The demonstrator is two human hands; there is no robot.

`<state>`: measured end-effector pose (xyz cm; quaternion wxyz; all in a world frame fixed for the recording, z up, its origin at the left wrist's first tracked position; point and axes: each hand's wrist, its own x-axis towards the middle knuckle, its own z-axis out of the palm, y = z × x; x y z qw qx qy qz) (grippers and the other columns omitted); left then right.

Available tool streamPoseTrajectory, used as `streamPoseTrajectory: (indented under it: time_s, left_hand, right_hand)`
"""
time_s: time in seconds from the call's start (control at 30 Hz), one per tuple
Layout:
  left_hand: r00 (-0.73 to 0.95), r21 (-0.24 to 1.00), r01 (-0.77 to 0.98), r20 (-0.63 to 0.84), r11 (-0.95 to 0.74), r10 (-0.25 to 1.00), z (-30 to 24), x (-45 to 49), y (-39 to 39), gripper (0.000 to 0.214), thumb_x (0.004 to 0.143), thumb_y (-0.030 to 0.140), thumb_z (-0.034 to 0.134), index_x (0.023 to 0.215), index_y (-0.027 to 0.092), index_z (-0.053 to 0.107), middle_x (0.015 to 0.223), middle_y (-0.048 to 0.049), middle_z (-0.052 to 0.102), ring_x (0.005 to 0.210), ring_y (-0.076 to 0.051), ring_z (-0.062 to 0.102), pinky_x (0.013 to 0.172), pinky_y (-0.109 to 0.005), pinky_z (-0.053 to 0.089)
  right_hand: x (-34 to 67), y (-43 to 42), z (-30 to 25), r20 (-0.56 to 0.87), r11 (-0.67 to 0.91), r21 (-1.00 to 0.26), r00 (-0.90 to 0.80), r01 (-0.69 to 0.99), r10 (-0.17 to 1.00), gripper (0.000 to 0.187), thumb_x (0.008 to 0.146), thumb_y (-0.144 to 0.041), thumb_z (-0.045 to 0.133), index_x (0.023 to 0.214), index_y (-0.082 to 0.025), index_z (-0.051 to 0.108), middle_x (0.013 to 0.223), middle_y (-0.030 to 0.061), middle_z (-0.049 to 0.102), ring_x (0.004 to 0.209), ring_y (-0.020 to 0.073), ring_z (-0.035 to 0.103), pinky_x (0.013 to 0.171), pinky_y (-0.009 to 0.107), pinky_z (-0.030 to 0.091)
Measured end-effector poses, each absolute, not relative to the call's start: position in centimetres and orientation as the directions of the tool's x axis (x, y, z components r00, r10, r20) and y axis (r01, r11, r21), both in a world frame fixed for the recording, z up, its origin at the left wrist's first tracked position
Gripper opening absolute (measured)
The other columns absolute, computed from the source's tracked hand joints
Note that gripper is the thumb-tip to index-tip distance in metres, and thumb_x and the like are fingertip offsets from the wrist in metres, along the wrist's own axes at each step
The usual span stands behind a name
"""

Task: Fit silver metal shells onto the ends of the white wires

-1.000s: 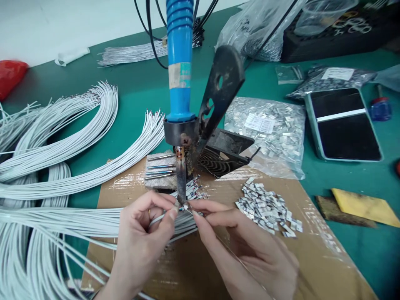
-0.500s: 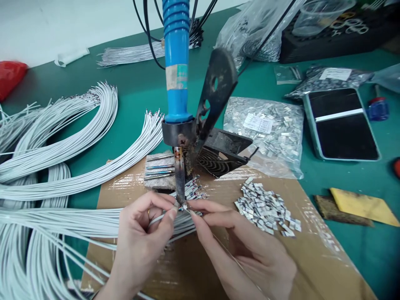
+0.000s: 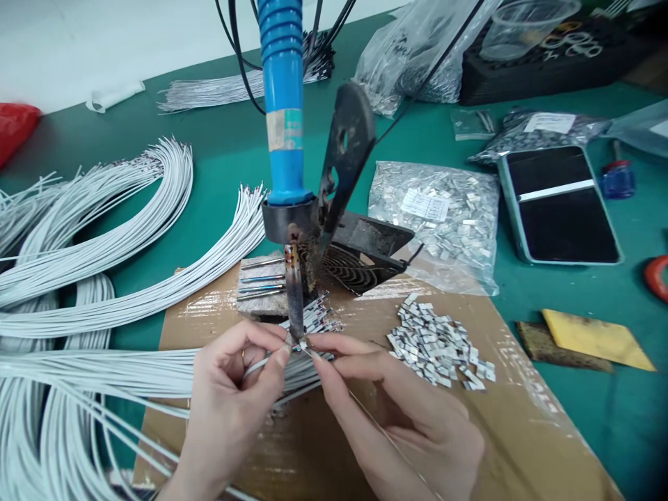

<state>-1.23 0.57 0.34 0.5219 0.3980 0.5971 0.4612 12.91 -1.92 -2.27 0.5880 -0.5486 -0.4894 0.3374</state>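
My left hand (image 3: 229, 396) pinches the end of a white wire (image 3: 261, 363) between thumb and forefinger. The wire end is held up at the tip of a blue-handled soldering iron (image 3: 284, 139), which stands point down in a black stand (image 3: 365, 243). My right hand (image 3: 407, 417) pinches a thin strand of solder wire (image 3: 365, 410) and holds its end at the same tip. Both hands rest over a sheet of brown cardboard (image 3: 522, 417). A pile of small metal parts (image 3: 438, 341) lies just right of my right hand.
Bundles of white wires (image 3: 104, 292) cover the green table on the left. A bag of metal parts (image 3: 443, 216), a phone (image 3: 558, 205), a yellow sponge (image 3: 595, 337) and a red-handled tool (image 3: 658, 275) lie to the right. More bags and a black tray sit at the back.
The whole view has drifted a little to the left. My hands stay pinched at the iron's tip in the same pose.
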Motion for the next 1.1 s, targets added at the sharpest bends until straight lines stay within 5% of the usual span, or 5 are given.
streamPoseTrajectory:
  time_s: [0.23,0.43,0.57,0.77,1.1]
  left_hand:
    - [-0.083,0.964,-0.040,-0.267,0.265,0.960,0.0,-1.3,0.5,0.016,0.086,0.014,0.076,0.071,0.019,0.075,0.066,0.0043,0.061,0.050,-0.004,0.050,0.052,-0.012,0.044]
    - [-0.092,0.960,0.004,-0.277,0.279,0.956,0.0,-1.4,0.3,0.015,0.085,0.012,0.076,0.071,0.019,0.075,0.086,-0.0015,0.074,0.065,-0.009,0.064,0.060,-0.013,0.049]
    - [-0.098,0.956,0.028,-0.287,0.291,0.953,-0.1,-1.2,-0.2,0.013,0.082,0.014,0.078,0.070,0.018,0.075,0.083,-0.0029,0.074,0.064,-0.010,0.061,0.057,-0.016,0.045]
    - [-0.143,0.928,-0.042,-0.373,0.371,0.917,0.3,-0.6,-1.3,0.014,0.076,0.017,0.082,0.066,0.017,0.072,0.082,-0.0027,0.072,0.058,-0.007,0.049,0.053,-0.017,0.035]
    - [0.037,0.927,0.245,-0.300,0.283,0.953,-1.1,-2.0,-4.9,0.010,0.084,0.026,0.078,0.075,0.024,0.083,0.085,-0.0066,0.081,0.067,-0.018,0.066,0.063,-0.026,0.050]
  right_hand:
    - [13.2,-1.9,-2.6,0.199,0.169,-0.977,0.275,0.131,0.940,0.015,0.088,-0.011,0.074,0.080,-0.023,0.074,0.095,0.0043,0.084,0.082,0.0180,0.081,0.077,0.025,0.064]
    - [13.2,-2.2,-2.4,0.143,0.116,-0.988,0.301,0.106,0.943,0.014,0.090,-0.015,0.073,0.080,-0.024,0.071,0.097,0.0017,0.082,0.086,0.0161,0.078,0.083,0.024,0.061]
    - [15.1,-2.3,-2.8,0.036,0.003,-0.997,0.460,0.071,0.887,0.006,0.095,-0.025,0.072,0.089,-0.026,0.072,0.073,-0.0023,0.073,0.066,0.0127,0.070,0.066,0.019,0.058]
    - [20.7,-3.2,-4.4,-0.123,0.031,-0.937,0.410,-0.349,0.904,0.048,0.103,-0.051,0.052,0.094,-0.020,0.088,0.088,0.0115,0.084,0.077,0.0215,0.078,0.071,0.029,0.065]
    - [22.7,-6.5,-5.5,-0.037,-0.148,-0.970,0.487,0.192,0.873,0.038,0.101,-0.050,0.061,0.086,-0.024,0.085,0.076,0.0045,0.081,0.065,0.0190,0.073,0.064,0.027,0.061]
